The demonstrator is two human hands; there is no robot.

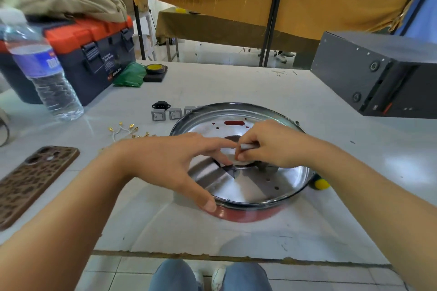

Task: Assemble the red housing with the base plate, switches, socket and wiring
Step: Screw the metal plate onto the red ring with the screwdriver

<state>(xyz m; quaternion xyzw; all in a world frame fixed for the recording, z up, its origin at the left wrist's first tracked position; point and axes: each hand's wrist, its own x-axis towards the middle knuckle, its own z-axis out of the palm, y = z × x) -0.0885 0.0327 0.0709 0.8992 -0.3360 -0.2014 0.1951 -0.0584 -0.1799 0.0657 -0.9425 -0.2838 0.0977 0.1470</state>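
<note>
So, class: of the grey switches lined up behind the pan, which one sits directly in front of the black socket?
The leftmost grey switch, just before the black socket; the others sit further right.

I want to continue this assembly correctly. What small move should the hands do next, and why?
Probably lower the small pale part pinched by the right hand into the centre opening of the base plate. It hovers just above that opening, and the left hand already steadies the plate on the red housing.
</note>
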